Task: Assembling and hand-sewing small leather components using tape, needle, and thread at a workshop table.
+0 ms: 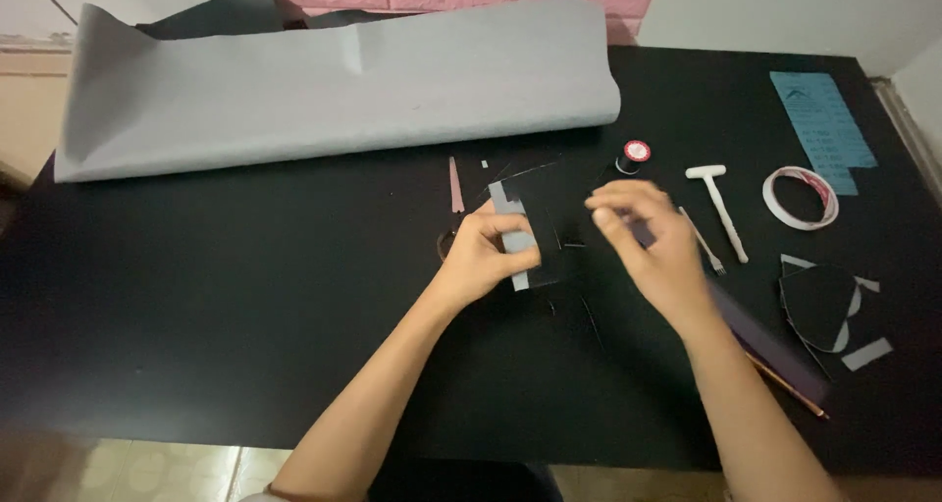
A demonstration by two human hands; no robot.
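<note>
Far left and across the back, a big grey sheet (334, 85) lies loosely rolled on the black tabletop (196, 296). Moving in, a thin pink stick (455, 185) rests just above the left hand (483, 257). That hand's grip is clenched on a black piece with a grey strip (530, 229), thumb and fingers pinching its left edge, holding it just over the tabletop at centre. Right beside it, the right hand (653, 242) is blurred, its fingertips bunched near the piece's right side; whether they are pinching anything, I cannot tell. Above, a small dark spool with a red-and-white top (634, 156) stands upright. Further right lies a white T-shaped tool (721, 208), then a tape ring (801, 198), a blue card (824, 129), and black and grey offcuts (824, 306) near the right edge.
</note>
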